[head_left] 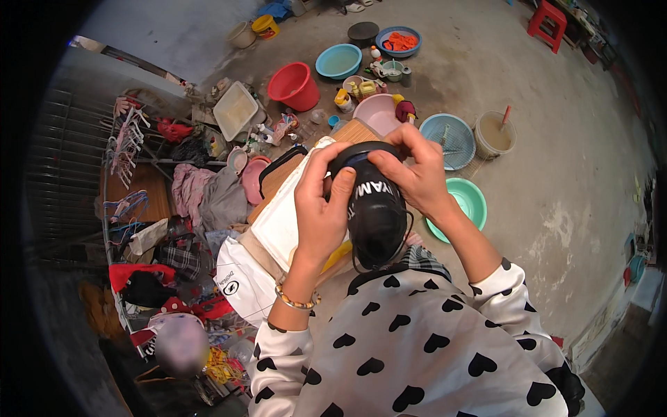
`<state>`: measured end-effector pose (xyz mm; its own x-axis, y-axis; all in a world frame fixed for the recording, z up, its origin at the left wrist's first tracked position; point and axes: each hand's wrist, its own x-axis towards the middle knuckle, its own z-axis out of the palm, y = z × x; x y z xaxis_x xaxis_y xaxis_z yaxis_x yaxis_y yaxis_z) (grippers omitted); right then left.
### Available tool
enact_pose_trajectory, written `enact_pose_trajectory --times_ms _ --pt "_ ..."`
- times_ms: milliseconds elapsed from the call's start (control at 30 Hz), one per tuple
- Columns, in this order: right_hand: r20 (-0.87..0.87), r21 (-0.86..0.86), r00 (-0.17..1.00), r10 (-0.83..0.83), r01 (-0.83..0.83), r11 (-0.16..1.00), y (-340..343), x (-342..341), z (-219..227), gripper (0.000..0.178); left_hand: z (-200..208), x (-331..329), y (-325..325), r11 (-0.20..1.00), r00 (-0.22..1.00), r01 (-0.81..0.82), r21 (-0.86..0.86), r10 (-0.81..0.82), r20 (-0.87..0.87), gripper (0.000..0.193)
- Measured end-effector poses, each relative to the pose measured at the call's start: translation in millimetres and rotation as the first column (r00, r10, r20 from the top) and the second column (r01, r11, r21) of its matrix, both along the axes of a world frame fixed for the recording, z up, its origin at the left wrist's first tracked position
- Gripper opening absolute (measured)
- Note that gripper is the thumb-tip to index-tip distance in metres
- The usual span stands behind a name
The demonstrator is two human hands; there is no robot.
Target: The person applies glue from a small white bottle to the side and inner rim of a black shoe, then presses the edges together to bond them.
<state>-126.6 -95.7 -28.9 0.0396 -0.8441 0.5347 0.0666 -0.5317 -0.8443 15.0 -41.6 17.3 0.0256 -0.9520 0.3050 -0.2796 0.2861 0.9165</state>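
In front of my chest I hold up a black rounded item [379,226] with a dark curved rim and white lettering. It looks like a cap, but I cannot be sure of its kind. My left hand [322,198] grips the rim at its left, thumb on the front face. My right hand [415,172] pinches the rim at the upper right, thumb pressed down and fingers behind it. A thin dark cord loops from the item's lower end. Beneath and to the left lies a white flat panel [283,224] on a wooden tabletop [356,132].
White printed fabric [243,281] hangs at the table's near left. A green basin [472,201], blue basket [451,156], pink basin [375,108] and bucket of murky water [495,142] stand beyond the right hand. A red bucket [295,90] stands farther back. Clothes [222,198] fill a rack at left.
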Motion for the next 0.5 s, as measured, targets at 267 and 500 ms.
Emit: enact_pose_trajectory --times_ms 267,500 --pt "0.041 -0.05 0.999 0.028 -0.026 0.998 9.6 -9.3 10.5 0.031 14.5 -3.8 7.7 0.969 0.971 0.009 -0.246 0.05 0.233 0.029" --pt "0.044 -0.012 0.994 0.098 -0.097 0.995 8.4 -7.2 14.0 0.03 18.7 3.1 7.8 0.981 0.966 0.026 -0.194 0.025 0.255 0.03"
